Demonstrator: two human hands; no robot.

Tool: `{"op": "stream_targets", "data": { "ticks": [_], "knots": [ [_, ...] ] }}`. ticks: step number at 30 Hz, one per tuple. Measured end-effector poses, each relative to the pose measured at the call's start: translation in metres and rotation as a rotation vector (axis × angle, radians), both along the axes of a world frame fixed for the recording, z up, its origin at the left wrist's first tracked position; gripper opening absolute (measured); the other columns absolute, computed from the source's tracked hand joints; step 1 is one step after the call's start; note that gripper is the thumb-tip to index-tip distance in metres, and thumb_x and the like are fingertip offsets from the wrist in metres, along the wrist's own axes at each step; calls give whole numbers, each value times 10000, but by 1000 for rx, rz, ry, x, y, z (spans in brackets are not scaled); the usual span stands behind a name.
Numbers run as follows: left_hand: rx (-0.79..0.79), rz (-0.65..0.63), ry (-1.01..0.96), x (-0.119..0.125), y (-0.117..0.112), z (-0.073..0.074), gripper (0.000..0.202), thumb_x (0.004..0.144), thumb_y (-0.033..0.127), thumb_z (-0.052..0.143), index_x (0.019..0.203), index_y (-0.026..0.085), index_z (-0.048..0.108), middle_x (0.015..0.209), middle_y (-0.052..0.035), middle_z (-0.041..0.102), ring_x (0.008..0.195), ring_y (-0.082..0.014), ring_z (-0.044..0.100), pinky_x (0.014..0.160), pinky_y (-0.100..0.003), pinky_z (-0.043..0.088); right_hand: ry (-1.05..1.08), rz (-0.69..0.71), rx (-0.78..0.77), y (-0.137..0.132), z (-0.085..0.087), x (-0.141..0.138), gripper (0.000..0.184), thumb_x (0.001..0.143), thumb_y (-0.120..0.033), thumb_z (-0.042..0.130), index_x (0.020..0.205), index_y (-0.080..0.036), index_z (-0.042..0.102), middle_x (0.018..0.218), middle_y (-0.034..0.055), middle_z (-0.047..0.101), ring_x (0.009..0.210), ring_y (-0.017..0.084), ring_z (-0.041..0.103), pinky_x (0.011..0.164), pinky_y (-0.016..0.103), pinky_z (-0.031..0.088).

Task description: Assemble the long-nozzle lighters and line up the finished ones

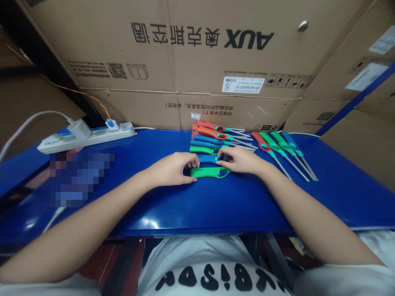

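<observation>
Blue table (197, 207), cardboard (185, 82) behind; left hand (174, 169) grasps green lighter (206, 172), right hand (242, 159) seemingly pinches blue lighter (207, 159).

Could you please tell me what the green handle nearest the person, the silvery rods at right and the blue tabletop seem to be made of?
Elongated bright green handle: probably moulded plastic, from its even colour and soft sheen.
Thin, straight silvery rods: likely smooth metal, judging by their grey shine.
Flat, glossy blue tabletop: bright reflections suggest a smooth plastic covering, though paint is possible.
</observation>
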State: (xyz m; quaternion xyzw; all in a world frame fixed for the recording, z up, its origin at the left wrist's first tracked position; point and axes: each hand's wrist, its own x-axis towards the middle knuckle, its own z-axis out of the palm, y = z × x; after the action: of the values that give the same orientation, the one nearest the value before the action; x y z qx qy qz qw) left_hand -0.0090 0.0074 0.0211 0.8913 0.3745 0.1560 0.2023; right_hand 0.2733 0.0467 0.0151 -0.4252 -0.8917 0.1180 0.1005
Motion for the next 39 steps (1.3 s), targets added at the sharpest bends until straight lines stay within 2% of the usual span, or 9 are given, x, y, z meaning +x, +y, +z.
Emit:
{"op": "stream_targets", "data": {
  "ticks": [5,8,11,16,21,27,30,33,39],
  "knots": [
    [261,-29,86,-2,2,-6,590,891,580,679,1344,206,627,1388,-137,619,1284,-329,560,1087,-474,461,-22,-90,15,-1,-1,-1,468,939,-508,615,1298,-209,624,866,50,719,708,184,613,635,265,348],
    [297,-21,151,-3,5,-13,697,940,661,570,1491,236,544,1586,-139,479,1468,-364,423,1213,-546,338,-30,-77,2,-1,1,0,428,946,-528,598,1230,-217,676,893,61,727,765,195,634,663,269,375],
    [268,-18,234,-2,6,-18,773,945,698,528,1561,235,466,1657,-133,378,1538,-373,333,1252,-569,278,-3,-27,-47,-1,3,3,418,932,-531,618,1177,-201,693,894,60,719,744,179,614,670,266,392],
    [265,-66,250,2,3,-16,758,957,663,529,1535,173,505,1604,-139,454,1524,-340,378,1261,-514,310,68,45,-57,0,4,7,363,927,-474,630,1125,-179,704,805,30,672,666,147,553,649,261,380],
    [278,-55,201,9,-5,-19,728,946,603,578,1492,122,555,1556,-179,505,1476,-360,451,1236,-526,367,350,32,64,-1,5,-2,282,976,-393,543,929,-154,685,760,28,639,682,148,559,669,274,414],
    [238,-54,70,13,-5,-24,656,941,508,634,1456,105,587,1547,-213,504,1454,-330,488,1214,-487,412,653,80,154,-14,26,-23,413,1005,-499,526,782,-180,664,819,24,591,770,147,565,760,297,450],
    [252,-90,55,11,-2,-24,595,936,502,650,1392,120,647,1503,-186,562,1439,-309,510,1229,-472,396,607,61,89,-22,42,-36,444,1007,-509,527,715,-181,590,704,-11,531,649,118,492,649,264,401],
    [288,-97,48,12,-2,-24,545,929,482,670,1343,127,680,1408,-159,654,1395,-310,559,1209,-469,428,565,90,57,-29,56,-52,372,1001,-465,560,773,-173,600,652,-33,533,585,99,453,590,246,349],
    [265,-43,-15,17,-6,-25,521,899,485,712,1322,181,688,1332,-126,713,1269,-312,658,1073,-449,543,343,139,274,-34,70,-81,255,1018,-329,528,856,-160,628,704,-8,595,608,108,476,615,258,301]
  ]
}}
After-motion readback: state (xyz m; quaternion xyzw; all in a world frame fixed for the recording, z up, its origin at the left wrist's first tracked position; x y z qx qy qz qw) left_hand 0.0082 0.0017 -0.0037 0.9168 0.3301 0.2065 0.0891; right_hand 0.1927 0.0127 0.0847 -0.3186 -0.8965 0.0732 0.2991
